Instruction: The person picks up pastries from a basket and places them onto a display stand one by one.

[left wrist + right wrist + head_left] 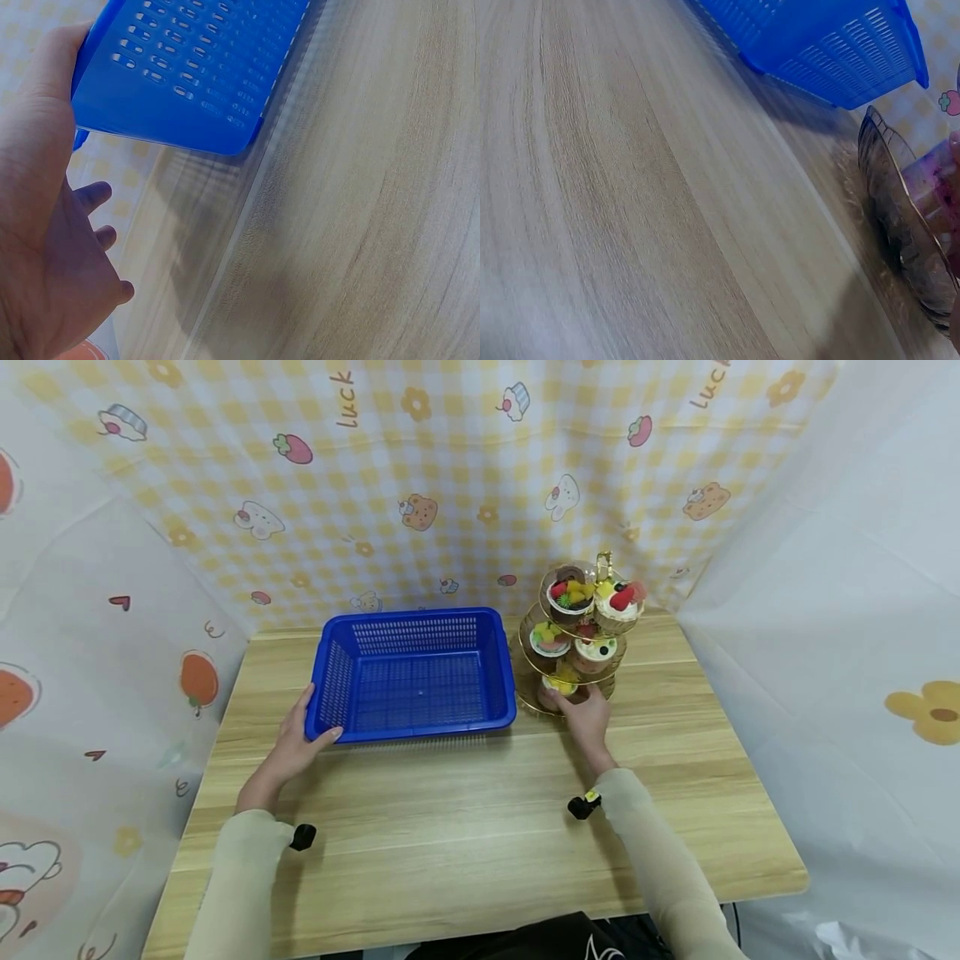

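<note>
A blue plastic basket [420, 732] with slotted sides stands on the table. My left hand [291, 745] holds its near left corner, the thumb at the front rim and the fingers along the left side. In the left wrist view several fingertips [105, 238] show below the rim. To the basket's right is a clear three-tier stand with gold edges and a gold handle [604, 562]. My right hand [587, 720] grips a yellow-topped cupcake [558, 685] on the bottom tier. The right wrist view shows only the purple-patterned side of its cup [934, 176] and slivers of the fingers.
Cupcakes with fruit toppings, among them a strawberry one [619, 606], fill the upper tiers close above my right hand. A wooden table [450, 835] spreads in front of the basket. A yellow checked curtain [450, 468] hangs behind, with white sheets at both sides.
</note>
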The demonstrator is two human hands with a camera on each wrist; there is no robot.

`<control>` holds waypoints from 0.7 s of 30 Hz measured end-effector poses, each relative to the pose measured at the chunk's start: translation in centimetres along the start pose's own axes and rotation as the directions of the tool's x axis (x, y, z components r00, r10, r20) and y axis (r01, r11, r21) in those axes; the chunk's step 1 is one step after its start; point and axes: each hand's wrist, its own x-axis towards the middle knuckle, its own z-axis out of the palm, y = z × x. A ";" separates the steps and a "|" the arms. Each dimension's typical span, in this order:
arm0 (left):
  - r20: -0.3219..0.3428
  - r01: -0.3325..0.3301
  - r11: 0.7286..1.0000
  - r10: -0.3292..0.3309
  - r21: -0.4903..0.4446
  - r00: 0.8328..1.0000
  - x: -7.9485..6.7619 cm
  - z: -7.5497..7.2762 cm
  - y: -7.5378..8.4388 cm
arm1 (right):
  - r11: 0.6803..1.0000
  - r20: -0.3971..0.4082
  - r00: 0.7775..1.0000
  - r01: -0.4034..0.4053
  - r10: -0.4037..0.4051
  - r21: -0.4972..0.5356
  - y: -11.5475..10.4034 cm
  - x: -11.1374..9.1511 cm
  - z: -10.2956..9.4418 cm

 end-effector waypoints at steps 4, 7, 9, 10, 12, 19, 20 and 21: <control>-0.007 0.002 1.000 -0.002 0.001 1.000 0.1 0.0 -0.1 | 0.991 -0.055 0.997 0.056 -0.063 -0.119 0.0 0.0 0.5; -0.005 0.005 1.000 -0.005 0.000 1.000 0.2 0.0 -0.1 | 0.975 -0.079 0.990 0.098 -0.116 -0.200 0.2 0.1 0.9; 0.000 0.007 1.000 -0.007 0.001 1.000 0.2 0.0 -0.1 | 0.969 -0.081 0.987 0.120 -0.140 -0.217 0.3 0.2 1.2; -0.001 0.006 1.000 -0.006 0.001 1.000 0.2 0.0 -0.1 | 0.967 -0.082 0.986 0.127 -0.148 -0.219 0.3 0.2 1.3; 0.000 0.003 1.000 -0.003 -0.001 1.000 0.2 0.1 -0.1 | 0.967 -0.089 0.984 0.134 -0.156 -0.217 0.3 0.3 1.5; 0.001 0.005 1.000 -0.005 -0.008 1.000 0.2 0.1 -0.2 | 0.965 -0.113 0.979 0.139 -0.167 -0.224 0.6 0.3 2.0; -0.001 0.007 1.000 -0.007 -0.008 1.000 0.2 0.1 -0.2 | 0.964 -0.113 0.979 0.138 -0.167 -0.228 0.6 0.3 2.0; 0.000 0.005 1.000 -0.005 -0.010 1.000 0.2 0.1 -0.2 | 0.964 -0.113 0.980 0.135 -0.164 -0.229 0.6 0.2 2.1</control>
